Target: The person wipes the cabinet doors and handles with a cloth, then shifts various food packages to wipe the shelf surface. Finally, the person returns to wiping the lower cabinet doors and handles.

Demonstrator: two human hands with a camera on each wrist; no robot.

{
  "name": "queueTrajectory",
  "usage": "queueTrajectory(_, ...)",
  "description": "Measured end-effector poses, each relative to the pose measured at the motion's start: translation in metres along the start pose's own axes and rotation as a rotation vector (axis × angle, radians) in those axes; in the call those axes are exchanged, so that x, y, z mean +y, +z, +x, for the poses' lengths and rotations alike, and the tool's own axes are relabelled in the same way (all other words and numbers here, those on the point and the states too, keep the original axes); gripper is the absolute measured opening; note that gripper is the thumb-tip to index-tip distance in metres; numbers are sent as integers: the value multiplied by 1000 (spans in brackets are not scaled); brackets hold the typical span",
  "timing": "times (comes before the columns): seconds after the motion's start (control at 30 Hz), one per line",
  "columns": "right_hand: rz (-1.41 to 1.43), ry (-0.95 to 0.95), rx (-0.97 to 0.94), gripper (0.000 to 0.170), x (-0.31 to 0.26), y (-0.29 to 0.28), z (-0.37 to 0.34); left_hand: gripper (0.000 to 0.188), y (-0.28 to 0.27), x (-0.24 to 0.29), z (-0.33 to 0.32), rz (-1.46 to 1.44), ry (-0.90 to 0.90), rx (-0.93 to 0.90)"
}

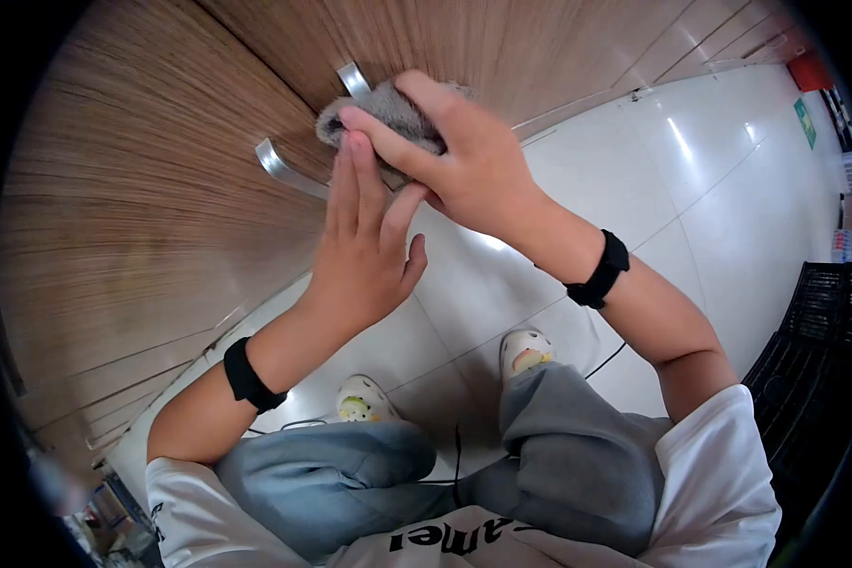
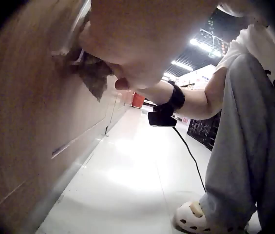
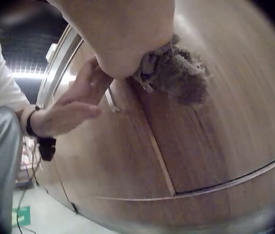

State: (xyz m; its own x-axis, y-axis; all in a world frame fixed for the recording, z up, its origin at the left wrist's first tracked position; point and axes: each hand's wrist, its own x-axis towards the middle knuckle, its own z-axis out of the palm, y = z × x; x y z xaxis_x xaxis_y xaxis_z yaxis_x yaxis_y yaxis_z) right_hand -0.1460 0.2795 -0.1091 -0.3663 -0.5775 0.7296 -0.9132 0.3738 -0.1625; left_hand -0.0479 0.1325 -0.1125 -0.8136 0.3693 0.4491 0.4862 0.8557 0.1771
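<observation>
A fluffy grey cloth (image 1: 402,114) lies bunched against the upper cabinet door by a metal handle (image 1: 354,81); it also shows in the left wrist view (image 2: 96,78) and the right wrist view (image 3: 179,78). My right hand (image 1: 473,151) grips the cloth, thumb and fingers around it. My left hand (image 1: 364,237) is just below, its fingers extended and their tips at the cloth's lower edge by the right hand's fingertip. A second metal handle (image 1: 284,170) is left of the left hand's fingers. The cloth hides part of the first handle.
Wood-grained cabinet doors (image 1: 151,170) fill the upper left. Pale floor tiles (image 1: 710,180) spread below and to the right. Black crates (image 1: 814,331) stand at the far right. Two light clogs (image 1: 364,399) are on the floor, and a thin cable (image 1: 608,360) runs nearby.
</observation>
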Motion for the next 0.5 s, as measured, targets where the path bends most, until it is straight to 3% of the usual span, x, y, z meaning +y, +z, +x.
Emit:
queueTrajectory(0.13,22,24,-13,71,-1,17,-23,64,10,-3,-11,-107,-34,-78)
queueTrajectory(0.23,15,49,-142,71,6,27,-39,71,16,-13,-19,-56,59,-228)
queueTrajectory(0.33,46,79,-189,70,10,37,-53,69,22,-21,-23,-243,-17,-350)
queueTrajectory(0.4,161,196,-277,62,8,35,-60,68,24,-25,-21,-221,23,-442)
queueTrajectory(0.5,214,242,-288,59,6,20,-61,69,23,-22,-21,-193,89,-436)
